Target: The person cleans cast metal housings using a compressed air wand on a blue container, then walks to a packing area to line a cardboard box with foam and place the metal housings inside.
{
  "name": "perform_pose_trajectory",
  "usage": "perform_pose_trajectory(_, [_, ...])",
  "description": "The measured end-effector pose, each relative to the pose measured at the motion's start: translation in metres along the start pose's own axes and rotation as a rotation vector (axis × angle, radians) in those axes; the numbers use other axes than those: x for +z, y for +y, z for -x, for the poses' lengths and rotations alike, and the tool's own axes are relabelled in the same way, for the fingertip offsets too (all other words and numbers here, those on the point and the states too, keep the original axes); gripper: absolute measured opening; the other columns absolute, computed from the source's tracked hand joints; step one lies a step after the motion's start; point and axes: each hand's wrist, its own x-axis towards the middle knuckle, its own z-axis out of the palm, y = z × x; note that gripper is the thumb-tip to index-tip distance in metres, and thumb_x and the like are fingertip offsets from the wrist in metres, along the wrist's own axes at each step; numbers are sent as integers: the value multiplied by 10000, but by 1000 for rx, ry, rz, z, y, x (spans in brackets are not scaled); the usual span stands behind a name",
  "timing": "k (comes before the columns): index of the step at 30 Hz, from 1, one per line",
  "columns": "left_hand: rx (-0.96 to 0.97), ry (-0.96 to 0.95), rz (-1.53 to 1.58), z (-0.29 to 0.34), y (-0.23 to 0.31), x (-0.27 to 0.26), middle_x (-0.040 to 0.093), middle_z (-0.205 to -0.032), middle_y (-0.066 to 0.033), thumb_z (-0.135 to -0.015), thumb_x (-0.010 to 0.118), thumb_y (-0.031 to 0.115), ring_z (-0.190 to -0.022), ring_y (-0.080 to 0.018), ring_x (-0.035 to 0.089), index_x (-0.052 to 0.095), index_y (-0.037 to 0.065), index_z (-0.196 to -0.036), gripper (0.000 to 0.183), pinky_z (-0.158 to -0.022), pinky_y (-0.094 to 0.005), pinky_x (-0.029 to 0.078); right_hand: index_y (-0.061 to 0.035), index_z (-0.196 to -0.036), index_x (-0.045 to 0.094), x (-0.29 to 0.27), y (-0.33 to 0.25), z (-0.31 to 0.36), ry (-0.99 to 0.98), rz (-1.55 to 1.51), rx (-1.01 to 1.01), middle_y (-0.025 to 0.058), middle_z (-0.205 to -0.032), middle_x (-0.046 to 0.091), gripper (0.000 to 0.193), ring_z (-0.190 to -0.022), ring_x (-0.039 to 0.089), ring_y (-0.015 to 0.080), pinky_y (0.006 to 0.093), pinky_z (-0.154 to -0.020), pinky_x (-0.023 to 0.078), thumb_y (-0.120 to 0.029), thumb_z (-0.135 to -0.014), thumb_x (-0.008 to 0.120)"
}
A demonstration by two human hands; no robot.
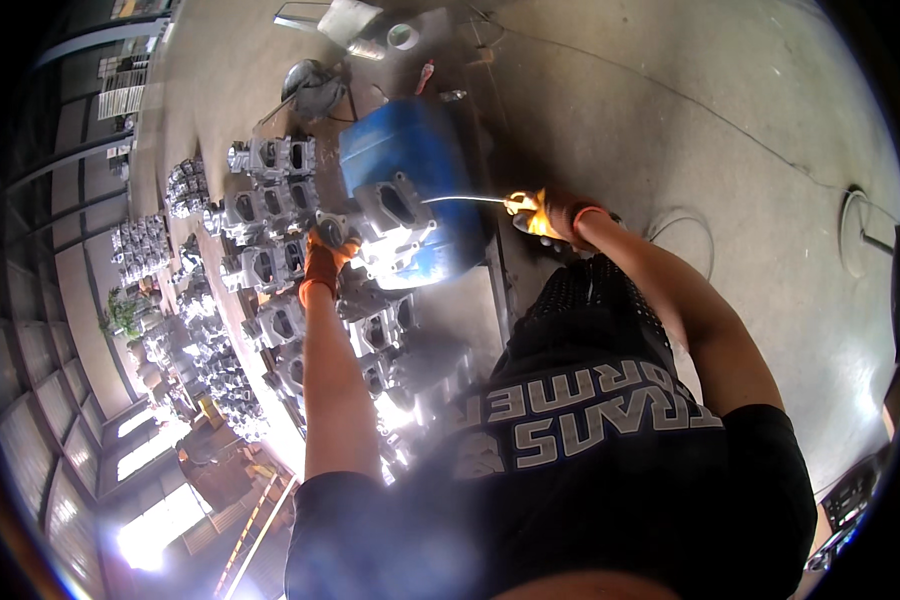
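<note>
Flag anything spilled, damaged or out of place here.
No spill or damage is visible, though glare hides part of the metal casting at the left hand. A loop of hose or cable lying loose on the floor at right looks untidy.

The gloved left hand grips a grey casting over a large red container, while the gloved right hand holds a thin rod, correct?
No: the large container is blue, not red, as the head view shows. The gloved left hand grips a grey casting over it, and the gloved right hand holds a thin rod.
</note>
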Motion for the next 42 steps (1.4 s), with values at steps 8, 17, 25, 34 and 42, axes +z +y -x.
perform_pose_trajectory(8, [61,-98,-102,12,38,27,564,-759,6,-919,404,272,-714,-192,492,566,108,-807,256,-678,-420,420,-216,-1198,553,-12,-6,25,-51,-76,120,43,-1083,639,349,-861,600,228,317,-737,470,-315,-865,591])
perform_pose_trajectory(17, [55,-196,-282,7,55,38,656,-904,-67,-707,672,289,-834,-229,605,611,61,-956,343,-739,-394,488,-251,-1157,567,2,15,9,-31,-79,101,73,-1007,655,301,-844,622,213,349,-756,466,-346,-872,540])
perform_pose_trajectory(25, [28,37,-93,-28,-35,-20,618,-890,-15,-909,452,335,-830,-243,546,607,102,-931,280,-738,-486,454,-262,-1221,534,12,32,8,60,-42,-226,37,-809,604,338,-596,535,113,326,-561,476,-334,-892,552])
perform_pose_trajectory(34, [146,-15,-252,0,-10,0,612,-875,-1,-905,456,352,-803,-241,533,600,109,-926,283,-711,-479,450,-190,-1138,559,-10,3,31,-39,-91,-6,45,-939,642,301,-759,623,250,382,-700,468,-253,-846,591])
perform_pose_trajectory(42, [-11,71,-30,8,-29,-36,606,-886,-15,-912,454,341,-794,-231,527,596,117,-940,267,-684,-475,452,-192,-1113,592,-12,2,41,47,-334,-84,23,-653,493,254,-528,471,89,280,-493,419,-292,-880,581])
